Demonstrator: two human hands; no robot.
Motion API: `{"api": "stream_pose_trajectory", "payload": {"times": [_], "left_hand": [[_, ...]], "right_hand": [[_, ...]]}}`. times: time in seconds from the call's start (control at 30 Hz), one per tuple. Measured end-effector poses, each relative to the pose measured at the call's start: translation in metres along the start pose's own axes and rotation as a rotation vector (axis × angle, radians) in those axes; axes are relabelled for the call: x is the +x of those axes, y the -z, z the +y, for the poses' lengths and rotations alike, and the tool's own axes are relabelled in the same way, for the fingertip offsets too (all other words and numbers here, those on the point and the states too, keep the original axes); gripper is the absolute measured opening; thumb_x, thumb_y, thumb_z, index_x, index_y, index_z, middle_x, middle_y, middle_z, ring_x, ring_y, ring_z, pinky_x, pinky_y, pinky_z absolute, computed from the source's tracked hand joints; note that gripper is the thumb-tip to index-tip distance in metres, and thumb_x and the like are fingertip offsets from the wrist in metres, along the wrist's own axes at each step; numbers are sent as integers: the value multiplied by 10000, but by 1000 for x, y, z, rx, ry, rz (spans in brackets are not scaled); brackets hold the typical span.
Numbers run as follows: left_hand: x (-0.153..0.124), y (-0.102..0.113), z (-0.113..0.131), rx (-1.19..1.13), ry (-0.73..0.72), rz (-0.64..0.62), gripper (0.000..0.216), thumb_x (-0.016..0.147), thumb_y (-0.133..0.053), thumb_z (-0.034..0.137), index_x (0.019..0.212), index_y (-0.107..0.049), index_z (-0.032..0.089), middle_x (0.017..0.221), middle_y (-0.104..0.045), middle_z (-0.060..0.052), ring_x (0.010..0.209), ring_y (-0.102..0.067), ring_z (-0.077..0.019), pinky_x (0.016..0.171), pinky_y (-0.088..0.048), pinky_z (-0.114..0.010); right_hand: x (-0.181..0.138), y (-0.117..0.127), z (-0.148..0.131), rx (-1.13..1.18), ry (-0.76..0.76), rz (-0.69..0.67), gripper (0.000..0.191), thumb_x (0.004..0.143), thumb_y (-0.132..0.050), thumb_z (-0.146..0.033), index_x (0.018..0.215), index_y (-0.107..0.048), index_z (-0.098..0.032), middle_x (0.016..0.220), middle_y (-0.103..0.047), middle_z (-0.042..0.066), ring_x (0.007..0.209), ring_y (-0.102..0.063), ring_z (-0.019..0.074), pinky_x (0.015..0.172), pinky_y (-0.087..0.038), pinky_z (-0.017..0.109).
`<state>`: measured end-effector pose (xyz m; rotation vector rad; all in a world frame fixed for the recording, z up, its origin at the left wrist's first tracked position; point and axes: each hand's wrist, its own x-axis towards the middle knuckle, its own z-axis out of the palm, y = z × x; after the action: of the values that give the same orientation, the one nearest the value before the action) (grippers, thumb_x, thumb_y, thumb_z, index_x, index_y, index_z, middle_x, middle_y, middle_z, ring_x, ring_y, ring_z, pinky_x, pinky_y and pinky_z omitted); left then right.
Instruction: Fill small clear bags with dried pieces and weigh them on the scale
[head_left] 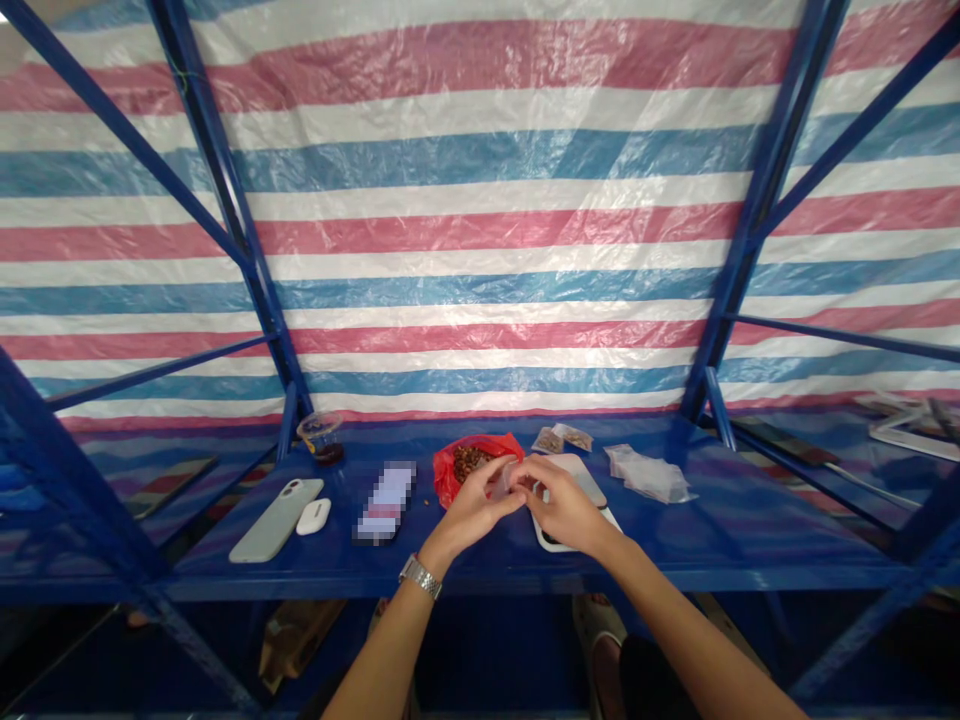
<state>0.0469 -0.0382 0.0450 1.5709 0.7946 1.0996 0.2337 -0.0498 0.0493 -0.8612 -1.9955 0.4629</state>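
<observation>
Both hands meet over the shelf's middle, with a small clear plastic bag (504, 482) between their fingers. My left hand (474, 505), with a metal watch (421, 575) on its wrist, grips the bag from one side. On the opposite side, my right hand (559, 502) pinches it with curled fingers. Whether anything is inside the bag is too small to tell. Just behind the left hand lies an open red plastic bag (444, 478) holding brown, bean-like pieces (469, 460). Partly under my right hand sits a white device with a grey plate (583, 478), which looks like a small scale.
Two small filled bags (562, 438) lie behind the scale; a pile of clear bags (652, 475) is to its right. Leftward are a phone (386, 502), a white earphone case (313, 516), a pale phone (276, 522) and a plastic cup (322, 440). Blue posts (262, 290) frame the shelf.
</observation>
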Motion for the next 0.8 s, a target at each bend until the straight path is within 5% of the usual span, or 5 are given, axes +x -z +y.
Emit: {"api": "stream_pose_trajectory", "payload": {"times": [0.4,0.53,0.67,0.8], "left_hand": [[2,21,4,-44,14,124,499,677,-899,455,1036,-724,157,1006,-746,-78,921,-687,-207,859,-523,-315],[2,48,7,-67,-49,391,505,740,-828,523,1078,-714,166,978,-759,-72,881,-691,-201,847,-522,-321],[5,73,-3,45,-47,652,503,729,-819,538,1046,-729,158,968,-763,-79,881,-680,-204,849,-513,-328],[12,76,-21,74,-6,559,513,701,-818,583,979,-752,157,915,-763,-78,856,-674,-213,820,-513,-331]], "right_hand": [[10,-13,-8,-63,27,41,141,985,-537,-231,999,-677,-242,985,-649,48,896,-628,203,817,-499,331],[18,-27,0,-80,-37,154,284,1000,-525,-260,1268,-620,-254,1130,-675,75,1003,-645,220,924,-510,361],[32,-50,20,-333,-126,105,203,994,-548,-262,1144,-682,-234,1139,-702,86,1097,-633,248,1025,-460,399],[49,-70,32,-564,-229,-35,176,956,-597,-225,1084,-715,-202,1127,-734,122,1133,-617,290,1046,-418,442]]}}
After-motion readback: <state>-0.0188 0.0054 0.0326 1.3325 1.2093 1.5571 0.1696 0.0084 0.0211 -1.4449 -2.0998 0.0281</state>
